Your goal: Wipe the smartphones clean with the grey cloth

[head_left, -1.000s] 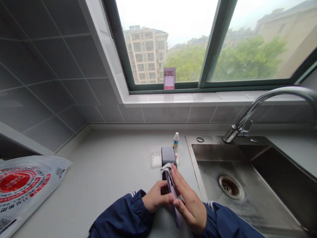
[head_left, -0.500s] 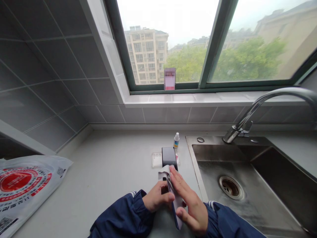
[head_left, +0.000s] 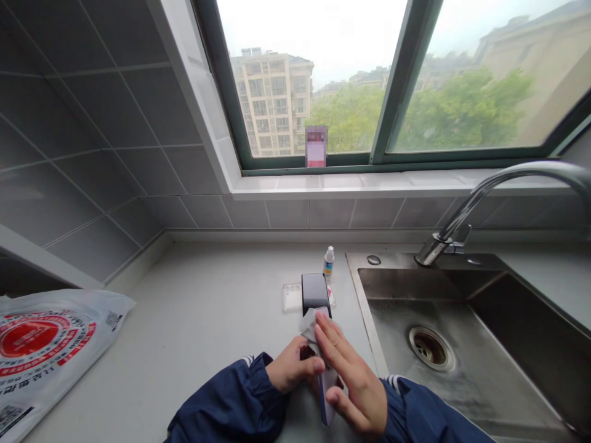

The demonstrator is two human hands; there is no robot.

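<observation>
My left hand (head_left: pixel 294 368) is closed around a phone (head_left: pixel 329 403), which is tilted on edge above the counter. A thin grey-white cloth (head_left: pixel 313 321) lies over the phone's upper end, and the flat palm and fingers of my right hand (head_left: pixel 354 380) press it against the phone's side. Much of the phone is hidden by my hands and the cloth. Just beyond my fingertips is a dark block with a rounded front (head_left: pixel 315 290). A clear phone case (head_left: pixel 290 298) lies partly behind this block. Behind them stands a small white-capped bottle (head_left: pixel 329 261) with a blue and yellow label.
To the right is a stainless steel sink (head_left: pixel 364 320) with a drain (head_left: pixel 431 349) and a chrome faucet (head_left: pixel 466 212). A white plastic bag (head_left: pixel 69 344) with red print lies on the pale counter (head_left: pixel 184 320) at left. A window sits above the tiled ledge.
The cloth has shifted and now spreads more over the phone's upper end. The phone has turned slightly in my left hand. My right hand has moved only a little.
</observation>
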